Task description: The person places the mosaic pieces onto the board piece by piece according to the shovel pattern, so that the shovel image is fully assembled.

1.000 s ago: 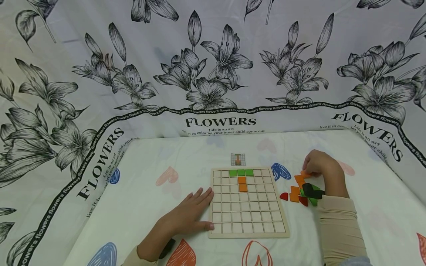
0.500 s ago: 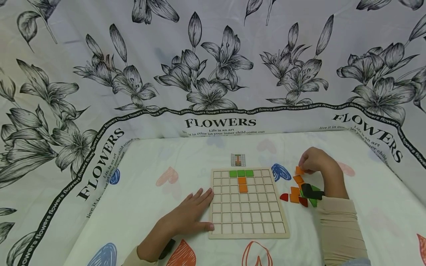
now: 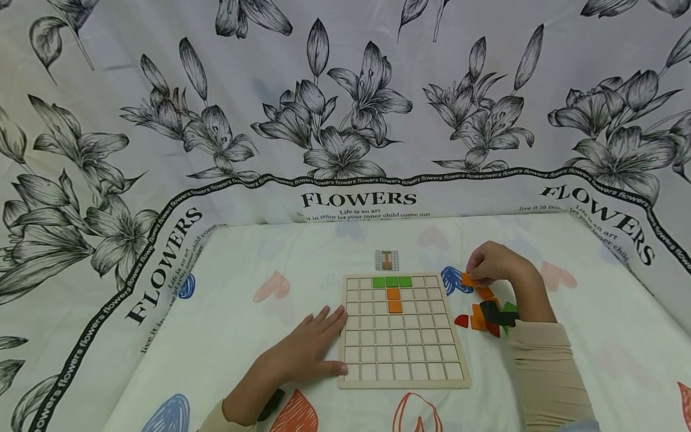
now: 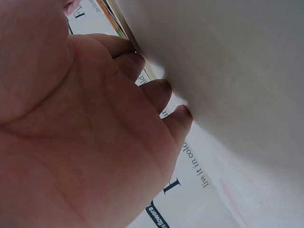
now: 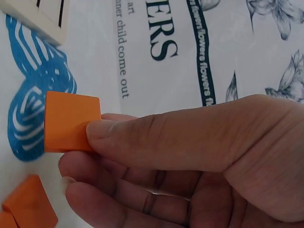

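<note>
Between thumb and fingers, my right hand (image 3: 498,264) pinches an orange square tile (image 5: 69,121), seen close up in the right wrist view. It is to the right of the wooden grid board (image 3: 367,354), near the board's top right corner. Three green tiles (image 3: 392,282) lie in the board's top row, with two orange tiles (image 3: 394,300) in the column below the middle one. My left hand (image 3: 303,348) rests at the board's left edge, fingers straight and spread, fingertips and thumb touching the frame.
Loose orange tiles (image 3: 477,318), red quarter-round pieces (image 3: 461,321) and green pieces (image 3: 509,315) lie right of the board, partly hidden by the right wrist's black strap. A small pattern card (image 3: 387,260) lies behind the board. Heart-printed cloth covers the table.
My right hand has lifted the orange tile away from the loose pieces and moved left, toward the board. My left hand has stayed in place.
</note>
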Available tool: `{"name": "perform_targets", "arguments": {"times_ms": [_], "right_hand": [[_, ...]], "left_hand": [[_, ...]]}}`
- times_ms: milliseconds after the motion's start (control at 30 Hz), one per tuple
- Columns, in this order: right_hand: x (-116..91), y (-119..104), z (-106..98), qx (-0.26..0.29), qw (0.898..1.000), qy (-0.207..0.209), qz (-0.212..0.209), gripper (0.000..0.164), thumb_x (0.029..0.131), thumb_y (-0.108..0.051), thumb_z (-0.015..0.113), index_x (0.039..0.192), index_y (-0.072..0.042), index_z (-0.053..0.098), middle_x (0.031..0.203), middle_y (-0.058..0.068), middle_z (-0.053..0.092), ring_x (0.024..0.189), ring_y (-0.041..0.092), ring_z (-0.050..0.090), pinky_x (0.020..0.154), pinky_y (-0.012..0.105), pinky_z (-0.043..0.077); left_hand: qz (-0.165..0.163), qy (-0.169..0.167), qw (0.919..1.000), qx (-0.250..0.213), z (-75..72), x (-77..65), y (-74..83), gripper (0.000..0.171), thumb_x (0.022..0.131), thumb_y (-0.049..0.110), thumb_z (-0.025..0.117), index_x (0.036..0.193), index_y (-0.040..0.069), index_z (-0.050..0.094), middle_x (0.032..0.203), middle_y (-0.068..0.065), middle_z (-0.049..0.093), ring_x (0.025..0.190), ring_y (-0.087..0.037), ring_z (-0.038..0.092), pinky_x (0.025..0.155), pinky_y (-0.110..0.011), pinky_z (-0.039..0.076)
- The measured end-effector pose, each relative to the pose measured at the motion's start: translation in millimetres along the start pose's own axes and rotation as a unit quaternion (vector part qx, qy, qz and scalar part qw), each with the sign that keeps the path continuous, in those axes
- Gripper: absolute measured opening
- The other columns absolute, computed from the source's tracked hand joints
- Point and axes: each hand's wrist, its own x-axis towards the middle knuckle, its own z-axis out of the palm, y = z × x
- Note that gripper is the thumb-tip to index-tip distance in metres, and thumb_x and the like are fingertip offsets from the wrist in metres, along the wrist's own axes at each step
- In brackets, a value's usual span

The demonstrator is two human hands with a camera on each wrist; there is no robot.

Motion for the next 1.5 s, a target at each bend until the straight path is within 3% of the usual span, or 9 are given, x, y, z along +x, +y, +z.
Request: {"name": "perform_targets", "arguments": {"times_ms": [200,500,900,1067,1400,1500], "right_hand": [[2.1,-13.6,8.9,0.007,0.999,-0.018,-0.037,0.008,0.09,0.003,0.064,0.094,0.004,0.071,0.083,0.01,0.068,0.068,0.021,0.063,0.066,0.034,0.058],[5.4,-30.2,23.9,-0.016,0.996,-0.019,-0.089,0.009,0.09,0.004,0.064,0.085,0.001,0.071,0.075,0.008,0.068,0.063,0.021,0.062,0.062,0.036,0.056],[9.1,-60.6,50.3,-0.042,0.992,-0.033,-0.114,0.011,0.084,0.004,0.069,0.077,-0.004,0.073,0.07,0.003,0.066,0.06,0.018,0.063,0.059,0.035,0.056],[7.2,-72.1,61.7,-0.059,0.985,-0.048,-0.154,0.016,0.082,0.006,0.067,0.075,-0.006,0.074,0.067,0.002,0.066,0.056,0.017,0.059,0.053,0.032,0.051],[3.7,-90.4,85.5,-0.07,0.969,-0.075,-0.223,0.019,0.081,0.01,0.066,0.075,-0.006,0.074,0.067,-0.002,0.065,0.055,0.015,0.059,0.055,0.029,0.052],[3.3,-94.1,93.3,-0.076,0.968,-0.081,-0.225,0.021,0.081,0.011,0.066,0.075,-0.008,0.074,0.067,-0.003,0.065,0.055,0.014,0.06,0.055,0.029,0.053]], "left_hand": [[0.002,0.001,1.0,0.002,-0.1,-0.4,-0.2,0.098,0.09,0.065,0.059,0.161,0.01,0.02,0.166,-0.003,0.016,0.152,-0.029,0.011,0.119,-0.053,0.017],[-0.001,-0.002,1.0,-0.002,0.1,-0.1,-0.4,0.098,0.09,0.066,0.059,0.161,0.011,0.02,0.167,-0.002,0.015,0.152,-0.029,0.01,0.119,-0.053,0.017],[0.001,-0.001,1.0,0.0,-1.3,-0.2,1.3,0.098,0.09,0.065,0.059,0.161,0.01,0.021,0.166,-0.003,0.016,0.152,-0.03,0.012,0.119,-0.053,0.017],[0.007,0.006,0.9999,-0.005,-2.8,-1.3,2.1,0.098,0.09,0.066,0.058,0.16,0.008,0.022,0.166,-0.006,0.018,0.151,-0.032,0.013,0.118,-0.055,0.019],[0.004,0.005,0.9999,-0.009,-3.5,-1.1,3.2,0.098,0.09,0.065,0.06,0.16,0.008,0.022,0.166,-0.006,0.018,0.151,-0.032,0.013,0.118,-0.055,0.018],[0.005,0.005,0.9999,-0.009,-3.7,-1.0,3.4,0.098,0.09,0.065,0.06,0.16,0.008,0.022,0.166,-0.006,0.019,0.151,-0.032,0.013,0.118,-0.055,0.018]]}}
